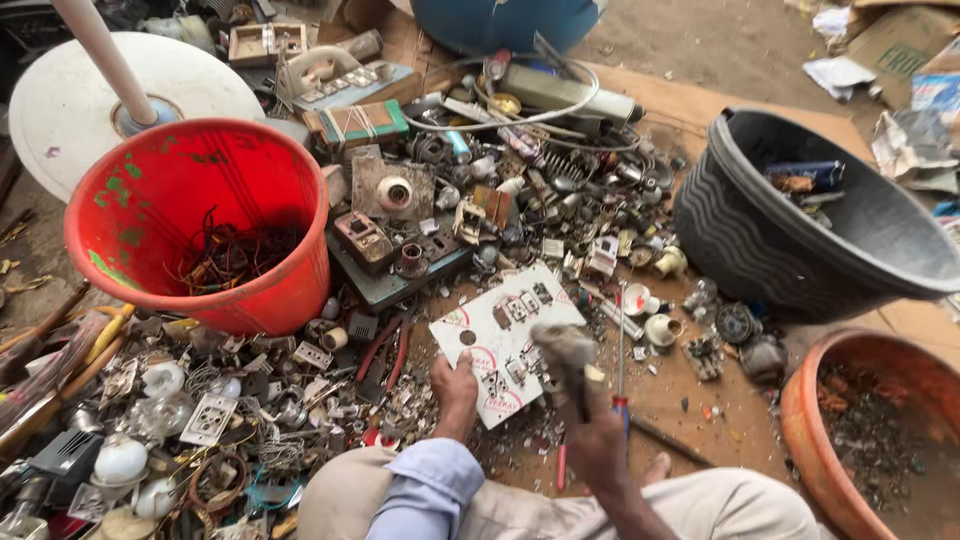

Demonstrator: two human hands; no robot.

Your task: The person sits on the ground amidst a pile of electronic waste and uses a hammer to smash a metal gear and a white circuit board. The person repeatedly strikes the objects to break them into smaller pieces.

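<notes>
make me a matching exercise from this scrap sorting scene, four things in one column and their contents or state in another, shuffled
Things:
1. red plastic bucket
2. black ribbed plastic tub
3. white switch panel
4. blurred hammer

States:
a. pressed flat under the left hand
b. gripped in the right hand
c. holds a tangle of dark wires
d. holds a few scraps, one blue

Pairs: 1-c, 2-d, 3-a, 4-b
</notes>
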